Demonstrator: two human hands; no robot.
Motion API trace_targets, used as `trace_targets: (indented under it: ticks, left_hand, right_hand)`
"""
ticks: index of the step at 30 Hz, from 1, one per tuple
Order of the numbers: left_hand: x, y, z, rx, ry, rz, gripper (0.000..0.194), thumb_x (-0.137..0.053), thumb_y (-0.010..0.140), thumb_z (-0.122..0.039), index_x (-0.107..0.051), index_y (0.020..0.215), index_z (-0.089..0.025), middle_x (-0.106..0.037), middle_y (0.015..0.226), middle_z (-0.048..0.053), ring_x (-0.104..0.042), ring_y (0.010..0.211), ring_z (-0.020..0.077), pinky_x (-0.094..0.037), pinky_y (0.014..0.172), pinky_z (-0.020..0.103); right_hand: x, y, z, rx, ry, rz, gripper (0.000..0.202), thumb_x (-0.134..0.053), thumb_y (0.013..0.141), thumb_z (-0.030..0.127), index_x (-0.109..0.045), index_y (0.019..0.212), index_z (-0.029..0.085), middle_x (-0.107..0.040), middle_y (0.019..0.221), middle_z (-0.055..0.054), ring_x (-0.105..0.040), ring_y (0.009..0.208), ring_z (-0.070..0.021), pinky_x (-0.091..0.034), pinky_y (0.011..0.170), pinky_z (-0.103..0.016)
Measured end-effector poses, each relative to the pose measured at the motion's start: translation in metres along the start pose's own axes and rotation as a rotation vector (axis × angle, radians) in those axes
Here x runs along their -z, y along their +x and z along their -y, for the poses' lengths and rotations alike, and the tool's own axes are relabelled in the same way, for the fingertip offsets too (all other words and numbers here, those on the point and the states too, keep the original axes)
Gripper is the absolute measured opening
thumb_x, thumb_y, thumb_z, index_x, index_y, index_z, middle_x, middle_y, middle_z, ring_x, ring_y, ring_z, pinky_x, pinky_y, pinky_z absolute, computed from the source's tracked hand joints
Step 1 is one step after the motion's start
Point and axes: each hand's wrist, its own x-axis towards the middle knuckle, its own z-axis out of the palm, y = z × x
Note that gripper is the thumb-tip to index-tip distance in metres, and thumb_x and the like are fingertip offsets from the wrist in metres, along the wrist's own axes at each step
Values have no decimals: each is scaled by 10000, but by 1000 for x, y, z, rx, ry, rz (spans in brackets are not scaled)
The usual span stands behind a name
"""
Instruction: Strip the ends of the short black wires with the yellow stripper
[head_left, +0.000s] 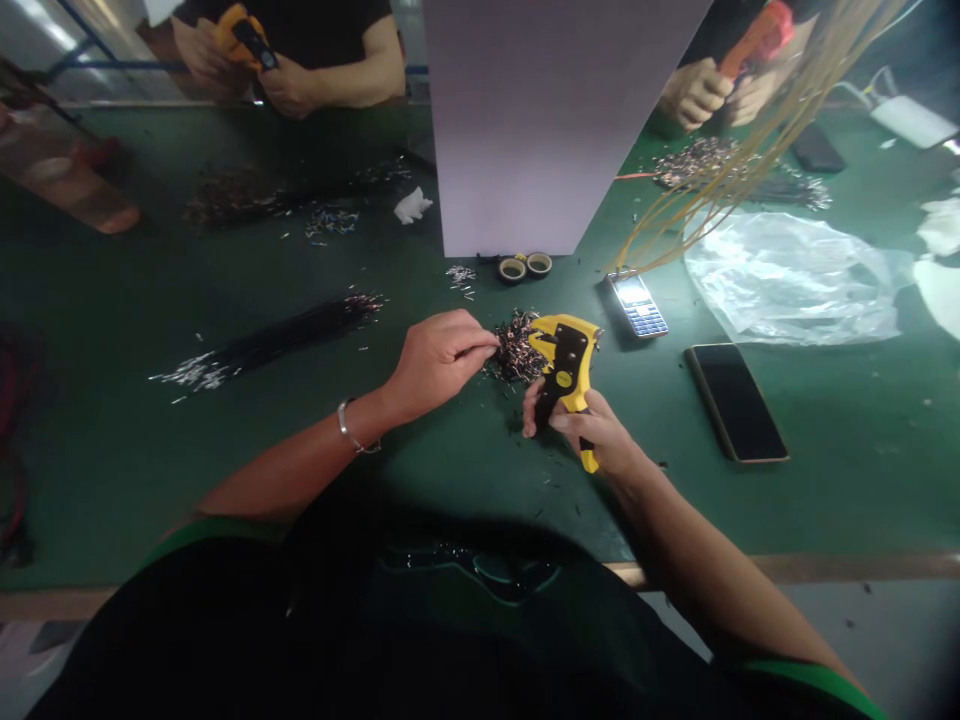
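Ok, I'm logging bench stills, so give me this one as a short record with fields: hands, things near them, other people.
Left hand: thumb and forefinger pinched together at the pile's edge; anything held is too small to tell
Right hand: gripping a yellow-and-black hand tool
Pile: small dark and coppery pieces
Left side: black wire bundle
Right side: keypad phone, screen lit; larger phone, screen dark
Far side: one person's hands with a yellow tool; another's with a red-orange tool
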Motion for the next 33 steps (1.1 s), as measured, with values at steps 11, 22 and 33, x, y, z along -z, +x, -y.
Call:
trace_targets:
  ticks: [11, 22, 33]
  left_hand:
    - [-3, 0, -2, 48, 9, -22, 154, -615, 891, -186, -753, 826, -206, -718, 770, 15, -641, 703, 118, -482, 645, 248]
    - [1, 0, -11, 187, 33, -115, 181, -603, 829, -152, -743, 723, -197, -634, 617, -13, -541, 565, 92, -404, 543, 234]
    - [-3, -5, -16, 217, 12, -120, 183, -597, 782, -125, -701, 641, -176, -595, 572, -23, -509, 530, 81, -368, 518, 220]
  right_hand:
    - [-1, -3, 6, -3, -54, -43, 406, -741, 691, 263, -678, 1083, 179, -710, 942, -67, -660, 803, -223, -508, 804, -401]
    - [0, -3, 9, -46, -49, -26, 419, -775, 633, 281, -678, 1029, 184, -717, 914, -76, -657, 806, -236, -518, 785, -404]
    - [-19, -7, 7, 124, -292, -195, 261, -654, 700, 193, -668, 961, 202, -715, 860, -51, -651, 824, -240, -520, 812, -402]
